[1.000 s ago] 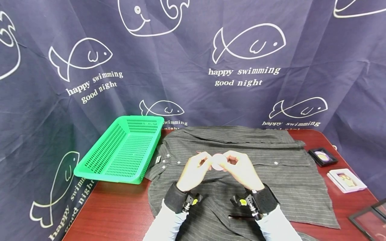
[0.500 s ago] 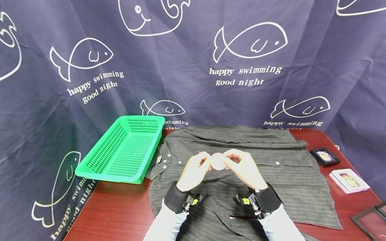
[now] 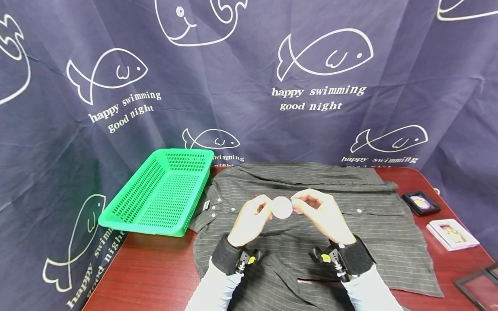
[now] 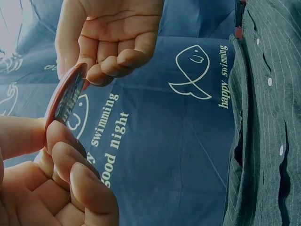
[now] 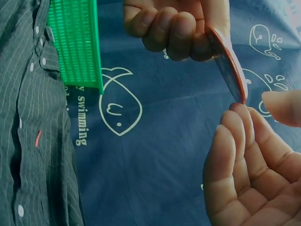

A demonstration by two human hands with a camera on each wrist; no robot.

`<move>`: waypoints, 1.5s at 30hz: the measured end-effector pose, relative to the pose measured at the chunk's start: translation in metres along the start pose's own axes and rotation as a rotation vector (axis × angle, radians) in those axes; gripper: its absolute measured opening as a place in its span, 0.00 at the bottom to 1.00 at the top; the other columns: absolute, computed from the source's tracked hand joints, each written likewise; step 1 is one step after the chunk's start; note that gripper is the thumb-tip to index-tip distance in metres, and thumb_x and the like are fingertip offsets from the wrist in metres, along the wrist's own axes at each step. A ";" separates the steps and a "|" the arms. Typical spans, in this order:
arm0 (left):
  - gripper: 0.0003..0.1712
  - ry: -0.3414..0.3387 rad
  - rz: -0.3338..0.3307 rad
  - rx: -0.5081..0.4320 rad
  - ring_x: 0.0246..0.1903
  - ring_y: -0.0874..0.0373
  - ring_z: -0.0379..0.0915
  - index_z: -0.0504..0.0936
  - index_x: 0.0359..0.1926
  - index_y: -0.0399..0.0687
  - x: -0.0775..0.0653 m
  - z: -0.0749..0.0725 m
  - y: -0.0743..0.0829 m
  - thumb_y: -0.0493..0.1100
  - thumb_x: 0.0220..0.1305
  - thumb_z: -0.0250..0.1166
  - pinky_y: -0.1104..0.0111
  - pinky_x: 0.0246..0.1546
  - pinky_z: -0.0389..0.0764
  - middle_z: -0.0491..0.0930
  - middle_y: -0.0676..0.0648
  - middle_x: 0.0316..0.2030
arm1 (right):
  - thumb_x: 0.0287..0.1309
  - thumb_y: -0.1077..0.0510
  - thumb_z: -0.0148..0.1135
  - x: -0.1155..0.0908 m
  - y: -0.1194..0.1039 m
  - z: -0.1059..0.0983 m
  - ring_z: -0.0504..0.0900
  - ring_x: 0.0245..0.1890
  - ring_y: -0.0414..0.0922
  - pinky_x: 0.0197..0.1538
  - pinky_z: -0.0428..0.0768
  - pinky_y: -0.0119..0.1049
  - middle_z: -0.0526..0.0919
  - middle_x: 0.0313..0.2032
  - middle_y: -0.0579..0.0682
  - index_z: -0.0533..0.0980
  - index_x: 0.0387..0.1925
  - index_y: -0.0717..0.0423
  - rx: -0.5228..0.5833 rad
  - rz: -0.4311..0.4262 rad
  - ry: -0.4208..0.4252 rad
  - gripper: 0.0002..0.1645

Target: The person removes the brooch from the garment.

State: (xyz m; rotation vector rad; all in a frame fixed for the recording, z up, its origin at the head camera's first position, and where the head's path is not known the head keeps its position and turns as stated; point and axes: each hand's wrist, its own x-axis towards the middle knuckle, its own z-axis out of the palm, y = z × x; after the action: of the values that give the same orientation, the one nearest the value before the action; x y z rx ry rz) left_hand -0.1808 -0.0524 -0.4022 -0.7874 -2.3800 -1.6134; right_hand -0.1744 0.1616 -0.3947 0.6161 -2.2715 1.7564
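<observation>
A small round pocket mirror (image 3: 282,207) with a pale face and red rim is held above the dark pinstriped shirt (image 3: 373,246). My left hand (image 3: 249,221) pinches its left edge between thumb and fingers. In the left wrist view, the glossy underside of the mirror (image 4: 70,100) carries reflected lettering. At the opposite edge is my right hand (image 3: 324,216), its thumb lifted away from the disc. The right wrist view has the fingertips (image 5: 241,109) of that hand right at the red rim, fingers loosely bent.
Left of the shirt stands a green perforated basket (image 3: 163,230). Along the right side of the red-brown table (image 3: 155,268) lie a black square case (image 3: 422,203), a white case with a picture (image 3: 453,234) and a dark-framed clear item (image 3: 482,287). A printed navy curtain (image 3: 241,103) hangs behind.
The right hand has shifted slightly right and its thumb has come off the mirror. The left hand keeps its pinch and has hardly moved. The head view has turned a little.
</observation>
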 end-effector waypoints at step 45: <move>0.15 -0.011 -0.081 -0.051 0.20 0.67 0.67 0.78 0.29 0.36 0.001 0.003 0.000 0.39 0.73 0.54 0.77 0.24 0.70 0.77 0.37 0.21 | 0.71 0.49 0.53 -0.007 0.008 0.004 0.85 0.44 0.47 0.57 0.74 0.27 0.86 0.45 0.51 0.83 0.42 0.56 -0.596 -0.787 0.101 0.18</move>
State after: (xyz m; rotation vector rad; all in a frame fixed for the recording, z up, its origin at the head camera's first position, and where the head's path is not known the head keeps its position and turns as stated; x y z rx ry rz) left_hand -0.1811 -0.0489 -0.4027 -0.7193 -2.4171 -1.7105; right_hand -0.1719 0.1611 -0.4058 1.0468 -1.9199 0.6910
